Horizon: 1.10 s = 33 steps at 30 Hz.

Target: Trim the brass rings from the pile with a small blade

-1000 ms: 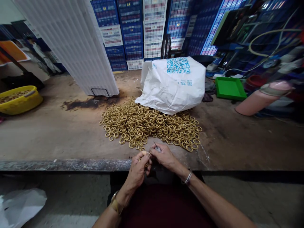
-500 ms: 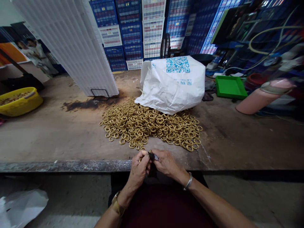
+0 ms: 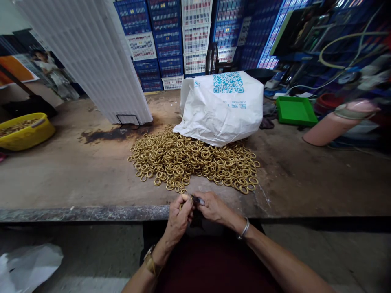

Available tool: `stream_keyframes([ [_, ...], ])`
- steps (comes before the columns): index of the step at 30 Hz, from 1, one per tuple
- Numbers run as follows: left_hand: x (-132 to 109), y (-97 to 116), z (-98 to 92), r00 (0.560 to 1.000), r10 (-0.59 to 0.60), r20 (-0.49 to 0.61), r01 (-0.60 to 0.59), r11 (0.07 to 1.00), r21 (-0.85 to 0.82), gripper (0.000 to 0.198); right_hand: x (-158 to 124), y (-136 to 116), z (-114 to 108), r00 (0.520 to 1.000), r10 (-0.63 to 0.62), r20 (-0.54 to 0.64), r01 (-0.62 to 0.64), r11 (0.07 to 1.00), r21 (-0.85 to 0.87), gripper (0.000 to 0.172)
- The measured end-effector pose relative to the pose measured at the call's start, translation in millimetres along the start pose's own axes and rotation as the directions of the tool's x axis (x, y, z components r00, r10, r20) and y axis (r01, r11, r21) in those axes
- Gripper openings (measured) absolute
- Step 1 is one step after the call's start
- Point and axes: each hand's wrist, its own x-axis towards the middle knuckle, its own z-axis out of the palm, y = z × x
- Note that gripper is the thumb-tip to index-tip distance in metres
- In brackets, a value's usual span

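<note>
At the table's front edge my left hand (image 3: 180, 213) is closed on a brass-coloured ring (image 3: 181, 206), only part of which shows. Beside it, my right hand (image 3: 214, 207) grips a small tool with a dark and a grey part (image 3: 198, 200); its exact kind is hidden by the fingers. The tool's dark end meets the left fingertips, where the ring is. Just beyond both hands spreads a heap of brass-coloured rings (image 3: 195, 156), its nearest rings almost at the left fingers.
A white printed sack (image 3: 222, 116) lies on the heap's far side. White corrugated panels (image 3: 122, 81) stand in a wire holder at back left. A yellow basin (image 3: 27, 136) sits far left; a green tray (image 3: 296, 110) and pink bottle (image 3: 336, 126) stand right. Stacked crates (image 3: 168, 44) line the back.
My right hand and wrist have shifted very slightly. Both hands keep their hold at the same spot, and the heap looks the same.
</note>
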Motion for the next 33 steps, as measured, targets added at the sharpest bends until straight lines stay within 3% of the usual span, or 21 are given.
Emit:
stream_keyframes([
  [7, 2, 1, 0.6, 1.0, 0.013, -0.012, -0.012, 1.0, 0.021, 0.032, -4, -2, 4, 0.999, 0.016, -0.037, -0.02, 0.994, -0.104, 0.013],
  [12, -3, 4, -2.8, 1.0, 0.022, 0.004, -0.023, 1.0, 0.016, 0.032, -1, 2, 2, 0.999, 0.039, 0.014, -0.036, 0.986, -0.162, 0.015],
  [16, -23, 13, -3.5, 0.978, -0.092, 0.189, 0.099, 0.995, -0.03, 0.03, 7, 6, -5, 0.989, 0.144, -0.044, -0.15, 0.934, -0.325, 0.019],
  [18, -33, 13, -4.8, 0.93, -0.199, 0.31, 0.221, 0.975, -0.035, 0.028, 11, 7, -5, 0.988, 0.14, -0.062, -0.153, 0.919, -0.362, 0.016],
  [20, -41, 3, -9.0, 0.882, -0.31, 0.355, 0.332, 0.943, -0.001, 0.026, 17, 5, 0, 0.992, 0.098, -0.08, -0.12, 0.931, -0.345, 0.015],
  [24, -41, -40, -25.7, 0.852, -0.456, 0.256, 0.463, 0.885, 0.036, 0.018, 26, -5, 15, 0.992, 0.061, -0.115, -0.094, 0.946, -0.309, 0.02],
  [28, -24, -80, -33.0, 0.841, -0.519, 0.153, 0.522, 0.852, 0.021, 0.02, 29, -12, 22, 0.991, 0.113, -0.073, -0.133, 0.91, -0.392, 0.024],
  [31, -18, -81, -20.7, 0.834, -0.549, 0.063, 0.55, 0.835, -0.009, 0.026, 30, -11, 22, 0.988, 0.134, -0.075, -0.153, 0.908, -0.39, 0.023],
  [33, -33, -66, -6.7, 0.863, -0.501, 0.066, 0.504, 0.863, -0.045, 0.023, 30, -9, 22, 0.987, 0.139, -0.084, -0.161, 0.913, -0.375, 0.023],
])
